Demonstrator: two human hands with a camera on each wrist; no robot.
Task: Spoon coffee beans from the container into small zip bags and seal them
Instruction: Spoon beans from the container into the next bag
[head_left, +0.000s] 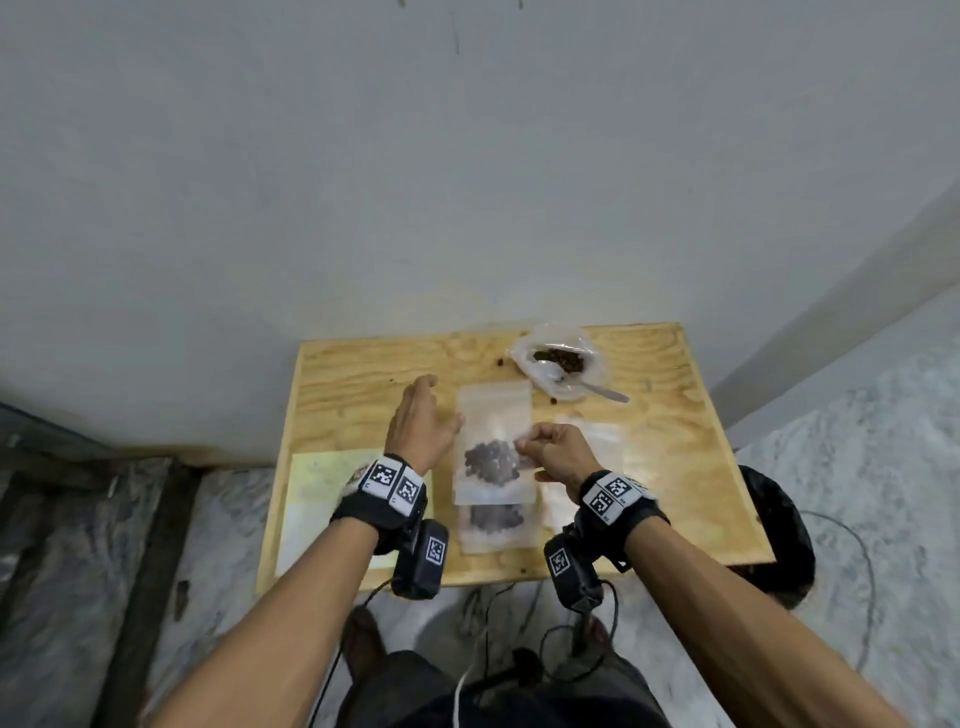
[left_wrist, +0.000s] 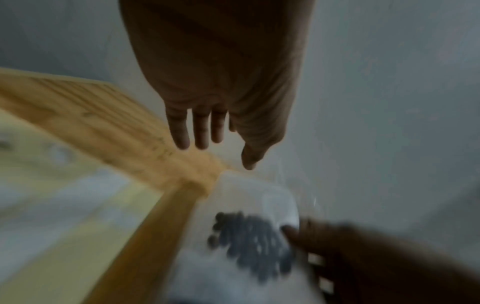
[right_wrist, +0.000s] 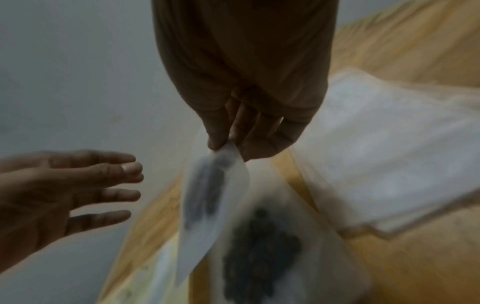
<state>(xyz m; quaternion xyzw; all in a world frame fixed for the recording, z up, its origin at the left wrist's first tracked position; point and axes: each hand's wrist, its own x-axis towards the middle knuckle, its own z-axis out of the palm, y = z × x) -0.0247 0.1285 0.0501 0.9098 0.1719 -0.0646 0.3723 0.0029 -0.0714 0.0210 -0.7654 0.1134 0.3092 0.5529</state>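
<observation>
No readable brand or writing anywhere; the only markings are black-and-white square code tags on both wristbands (head_left: 392, 480) and on the wrist cameras.

Right hand (head_left: 558, 449): thumb and fingers (right_wrist: 217, 131) pinched on the edge of a small zip bag (head_left: 491, 447) holding a clump of coffee beans (head_left: 491, 460). In the right wrist view the bag hangs from the pinch, tilted, above the tabletop (head_left: 363, 374).

Left hand (head_left: 421, 421): fingers apart and straight, holding nothing, just left of the held bag.

Count of bags with beans: two. The second filled bag (head_left: 496, 519) lies flat near the front edge, partly covered by the held one. Whether either is sealed cannot be told.

Right of the hand, a pale stack of empty bags (head_left: 602, 452); number unclear, blurred.

Far side: one open clear container (head_left: 558, 358) of beans with one metal spoon (head_left: 587, 384) resting in it, handle sticking out right. A few loose beans (head_left: 501, 361) beside it.

Front left: one yellowish sheet (head_left: 322, 499), print illegible.

Both wrist views are motion-blurred.
</observation>
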